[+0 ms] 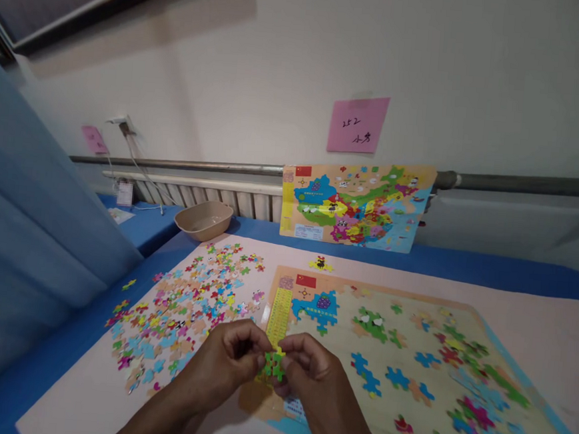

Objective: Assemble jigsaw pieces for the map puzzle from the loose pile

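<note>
We judge we are joining green puzzle pieces [272, 365], both hands' [225, 359] [307, 372] grip pinching them, next pressing tabs flush above the puzzle board [408, 360].

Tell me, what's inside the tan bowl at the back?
The tan bowl sits on the blue table behind the loose puzzle pieces. The part of its inside that shows looks bare. Its near wall hides the bottom, so I cannot tell if something lies there.

We sit in a plain workroom: beyond our hands, a radiator [205, 197], a handwritten pink note [357, 123], partition curtain at left.
</note>
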`<state>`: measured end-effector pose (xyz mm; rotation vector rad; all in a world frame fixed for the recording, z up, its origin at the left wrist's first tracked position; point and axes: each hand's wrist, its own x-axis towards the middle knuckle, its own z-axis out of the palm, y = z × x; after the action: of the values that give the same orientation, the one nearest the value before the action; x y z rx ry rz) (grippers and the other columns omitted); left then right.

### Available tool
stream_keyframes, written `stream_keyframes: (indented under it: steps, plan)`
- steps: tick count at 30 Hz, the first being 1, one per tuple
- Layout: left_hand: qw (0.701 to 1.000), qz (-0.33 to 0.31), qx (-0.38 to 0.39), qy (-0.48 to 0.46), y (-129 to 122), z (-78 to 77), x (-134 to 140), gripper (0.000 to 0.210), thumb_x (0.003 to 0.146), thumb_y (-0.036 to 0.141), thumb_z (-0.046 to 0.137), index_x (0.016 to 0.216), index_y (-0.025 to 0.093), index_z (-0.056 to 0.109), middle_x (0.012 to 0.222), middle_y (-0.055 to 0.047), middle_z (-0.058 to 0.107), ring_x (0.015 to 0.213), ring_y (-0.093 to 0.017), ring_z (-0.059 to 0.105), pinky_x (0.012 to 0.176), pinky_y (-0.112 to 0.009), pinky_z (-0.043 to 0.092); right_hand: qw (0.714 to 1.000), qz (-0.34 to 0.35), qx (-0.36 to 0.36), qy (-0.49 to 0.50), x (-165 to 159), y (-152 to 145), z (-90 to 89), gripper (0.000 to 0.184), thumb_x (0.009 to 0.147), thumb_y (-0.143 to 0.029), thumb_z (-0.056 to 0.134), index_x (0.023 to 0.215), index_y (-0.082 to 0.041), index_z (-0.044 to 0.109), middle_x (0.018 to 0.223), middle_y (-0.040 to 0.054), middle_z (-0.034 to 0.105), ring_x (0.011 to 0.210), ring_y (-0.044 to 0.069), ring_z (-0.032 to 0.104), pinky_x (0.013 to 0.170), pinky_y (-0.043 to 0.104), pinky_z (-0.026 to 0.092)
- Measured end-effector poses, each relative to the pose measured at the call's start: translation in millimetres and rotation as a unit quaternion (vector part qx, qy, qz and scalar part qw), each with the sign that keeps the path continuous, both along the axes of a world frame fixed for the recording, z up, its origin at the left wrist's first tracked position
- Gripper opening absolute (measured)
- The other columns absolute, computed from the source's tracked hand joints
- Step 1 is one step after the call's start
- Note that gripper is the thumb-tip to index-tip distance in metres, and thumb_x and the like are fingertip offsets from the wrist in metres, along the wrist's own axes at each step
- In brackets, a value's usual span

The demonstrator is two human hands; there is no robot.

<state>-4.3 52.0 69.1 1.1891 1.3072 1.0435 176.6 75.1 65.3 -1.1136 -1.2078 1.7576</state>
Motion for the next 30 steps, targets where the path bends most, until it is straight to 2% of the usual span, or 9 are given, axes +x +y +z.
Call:
stream_keyframes:
  steps: [6,12,18,22,27,30]
  plan:
    - [1.0,-0.003,-0.006,-0.005,-0.7,3.6,2.2,0.029,0.069,0.038,0.078,0.085,0.014,0.072,0.073,0.0,0.063,0.069,-0.013,0.052,0.067,-0.029,0.039,1.0,-0.016,-0.019,0.0,-2.2,0.4,6.8,0.032,0.059,-0.048,0.064,0.079,-0.024,0.056,0.067,-0.0005,0.067,0.062,0.018,0.058,0.061,0.029,0.048]
    - [1.0,-0.018,-0.003,-0.003,-0.7,1.7,1.7,0.027,0.074,0.038,0.078,0.087,0.015,0.071,0.075,0.0,0.062,0.07,-0.014,0.053,0.069,-0.03,0.039,1.0,-0.005,-0.004,0.01,-1.8,-1.1,1.9,0.029,0.064,-0.045,0.065,0.082,-0.023,0.061,0.069,-0.0001,0.069,0.062,0.018,0.06,0.061,0.029,0.047]
    - [1.0,-0.02,0.003,0.001,-2.3,-4.1,1.7,0.019,0.076,0.031,0.074,0.087,0.016,0.069,0.074,0.003,0.059,0.069,-0.011,0.048,0.066,-0.027,0.035,0.999,0.001,-0.003,0.043,-2.6,-1.5,-1.9,0.03,0.066,-0.042,0.07,0.088,-0.021,0.068,0.071,-0.0002,0.069,0.066,0.018,0.06,0.061,0.028,0.046]
    - [1.0,-0.01,0.003,0.02,-3.4,-5.2,3.8,0.015,0.076,0.026,0.069,0.087,0.017,0.067,0.075,0.004,0.056,0.07,-0.011,0.045,0.066,-0.028,0.034,0.999,-0.006,0.004,0.049,-4.2,-1.5,-3.5,0.027,0.066,-0.037,0.074,0.087,-0.021,0.069,0.072,-0.0001,0.069,0.068,0.018,0.06,0.062,0.027,0.044]
    - [0.998,-0.002,0.02,0.063,-5.7,-4.7,9.0,0.014,0.074,0.026,0.064,0.085,0.018,0.067,0.076,0.003,0.059,0.071,-0.013,0.047,0.066,-0.029,0.035,0.998,-0.009,0.004,0.059,-4.8,-2.3,-4.2,0.023,0.064,-0.034,0.073,0.083,-0.022,0.069,0.072,-0.001,0.068,0.067,0.017,0.059,0.061,0.026,0.041]
    - [0.999,-0.004,0.028,0.044,-5.7,-6.9,9.9,0.014,0.077,0.029,0.067,0.086,0.017,0.068,0.075,0.002,0.061,0.07,-0.013,0.05,0.066,-0.028,0.037,0.998,-0.001,-0.004,0.057,-3.6,-0.8,-1.4,0.023,0.063,-0.035,0.072,0.081,-0.022,0.068,0.066,-0.0025,0.065,0.063,0.016,0.057,0.059,0.026,0.042]
